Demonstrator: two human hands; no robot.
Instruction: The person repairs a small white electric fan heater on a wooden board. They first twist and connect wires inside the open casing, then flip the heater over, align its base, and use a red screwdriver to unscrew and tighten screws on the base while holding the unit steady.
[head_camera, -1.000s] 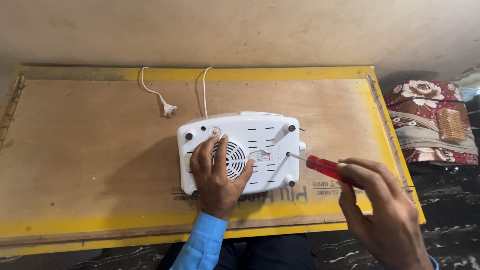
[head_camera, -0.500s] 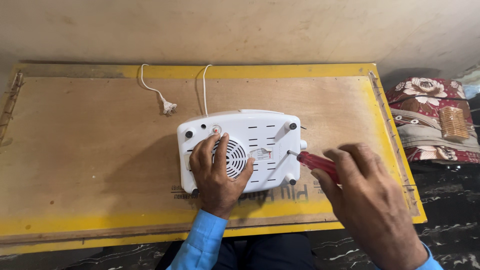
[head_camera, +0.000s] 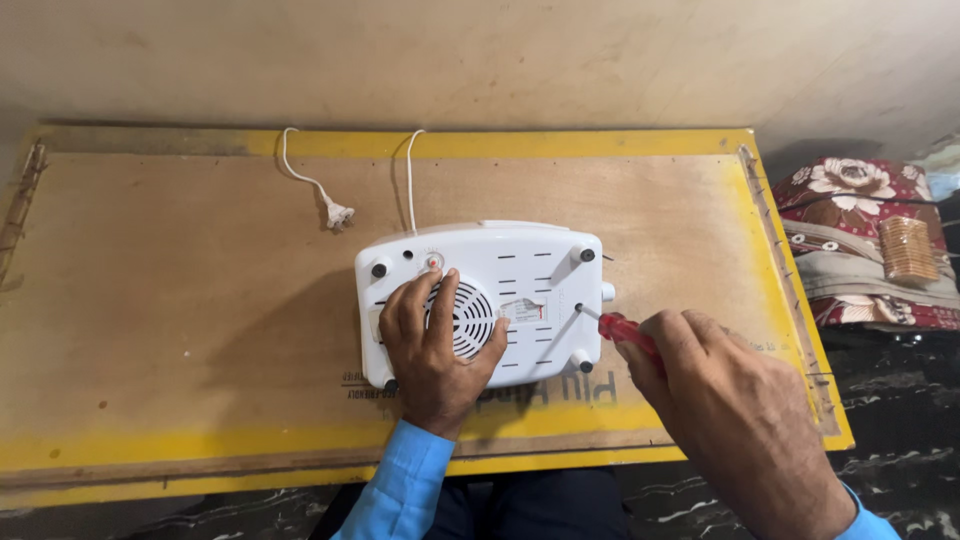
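Now the left hand (head_camera: 436, 345) lies spread flat on the rigid, probably light white appliance (head_camera: 485, 300) at centre frame; right hand (head_camera: 735, 420) grips the red screwdriver (head_camera: 625, 330).

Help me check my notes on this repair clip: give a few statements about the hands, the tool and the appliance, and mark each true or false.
1. The left hand rests flat on the white appliance. True.
2. The right hand holds a blue-handled hammer. False: it holds a red-handled screwdriver.
3. The screwdriver tip meets the appliance's right side. True.
4. The plug sits in a wall socket. False: it lies loose on the wooden board.
5. The appliance's round vent is partly covered by the left hand. True.
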